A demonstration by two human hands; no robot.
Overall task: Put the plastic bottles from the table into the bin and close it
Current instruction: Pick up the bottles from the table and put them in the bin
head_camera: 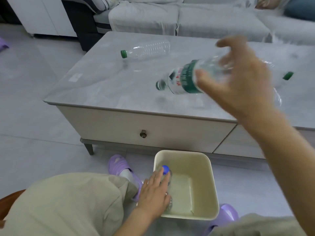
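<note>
Pale tiled floor (34, 99), grey sofa (170, 17), white cabinet (42, 16)

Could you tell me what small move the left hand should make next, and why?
Probably let go. The left hand already holds the blue-capped bottle inside the open bin, just below its rim, and the bin floor underneath looks bare, so opening the grip should drop it in.

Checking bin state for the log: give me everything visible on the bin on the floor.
The bin is a cream, squarish plastic tub with rounded corners, standing upright and open on the floor in front of the table; no lid shows. The left hand lowers a blue-capped bottle in at its left wall. The rest of its bottom looks bare.
</note>
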